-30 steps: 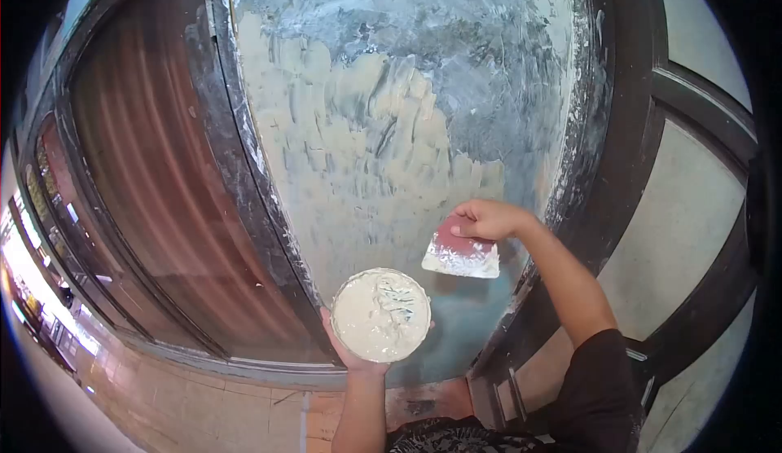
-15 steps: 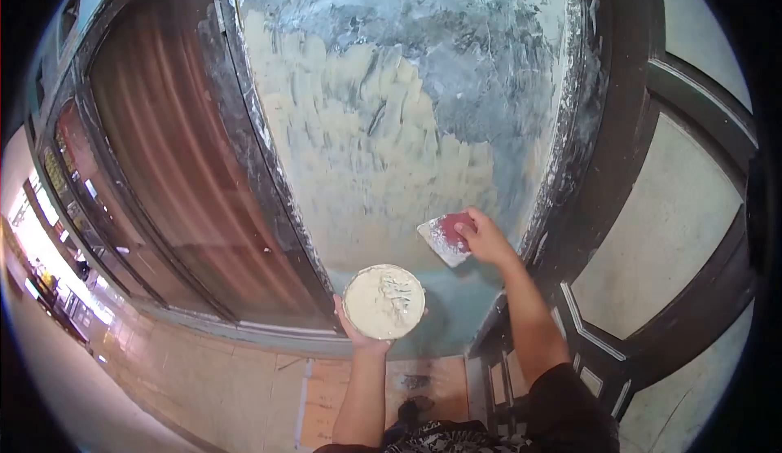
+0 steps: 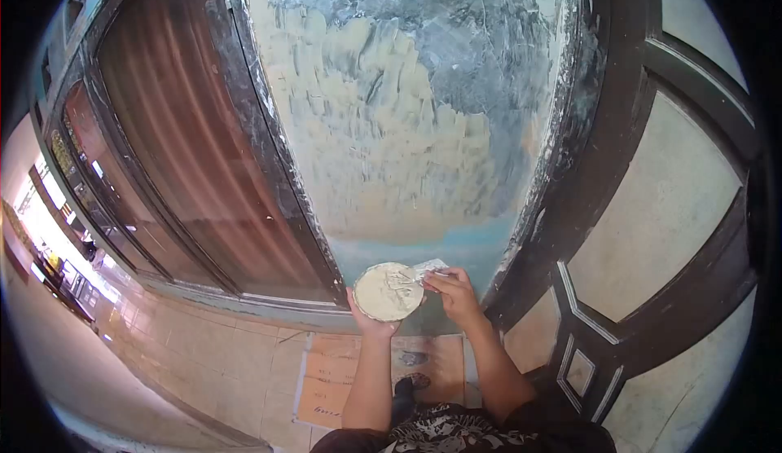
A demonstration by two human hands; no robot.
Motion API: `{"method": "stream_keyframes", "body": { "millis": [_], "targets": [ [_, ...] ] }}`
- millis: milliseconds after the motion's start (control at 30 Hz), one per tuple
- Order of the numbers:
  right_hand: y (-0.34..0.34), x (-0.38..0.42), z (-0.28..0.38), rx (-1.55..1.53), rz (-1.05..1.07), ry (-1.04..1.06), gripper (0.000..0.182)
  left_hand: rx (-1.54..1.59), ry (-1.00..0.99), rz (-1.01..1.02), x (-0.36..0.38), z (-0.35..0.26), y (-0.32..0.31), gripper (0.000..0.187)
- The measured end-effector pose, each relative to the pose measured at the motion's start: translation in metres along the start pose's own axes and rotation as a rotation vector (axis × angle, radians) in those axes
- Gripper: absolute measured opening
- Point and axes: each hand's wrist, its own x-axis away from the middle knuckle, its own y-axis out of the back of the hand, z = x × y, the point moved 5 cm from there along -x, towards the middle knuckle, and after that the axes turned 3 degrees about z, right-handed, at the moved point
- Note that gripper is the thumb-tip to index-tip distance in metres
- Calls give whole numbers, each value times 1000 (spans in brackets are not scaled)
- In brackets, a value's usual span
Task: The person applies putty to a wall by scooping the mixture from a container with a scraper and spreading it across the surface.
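Note:
A round tub of cream-coloured putty (image 3: 383,294) rests in my left hand (image 3: 368,319), whose fingers wrap its side and underside. My right hand (image 3: 454,292) grips a putty knife (image 3: 430,270), its blade smeared with whitish filler. The blade is at the right rim of the tub, over or touching the putty; the exact contact is hard to see. In front of both hands stands a wall panel (image 3: 383,135), its left and middle part coated with streaky cream putty. Grey-blue patches show at its top and right, and a light blue strip runs along the bottom.
Dark wooden frames border the panel, with a reddish curtain behind glass (image 3: 179,143) on the left and a dark panelled door (image 3: 652,233) on the right. An orange cardboard sheet (image 3: 326,380) lies on the tiled floor (image 3: 220,363) below me, with a foot on it.
My right hand has moved down and left from the wall, bringing the putty knife to the tub's rim. The tub in my left hand sits slightly further right in view.

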Motion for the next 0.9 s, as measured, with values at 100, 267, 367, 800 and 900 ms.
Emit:
{"method": "stream_keyframes", "body": {
  "millis": [100,267,367,800,900],
  "targets": [
    [4,11,-14,10,-13,-53,46,-45,18,30,3,4,2,90],
    [9,28,-37,70,-51,-81,43,-39,42,121,9,9,-2,91],
    [11,33,-43,104,33,-118,41,-5,9,78,10,2,-7,92],
    [36,-6,23,126,-28,7,38,-405,-161,-134,6,-5,-9,95],
    [26,0,17,86,29,-22,36,-465,-174,-150,4,1,-14,96]
  ]
}}
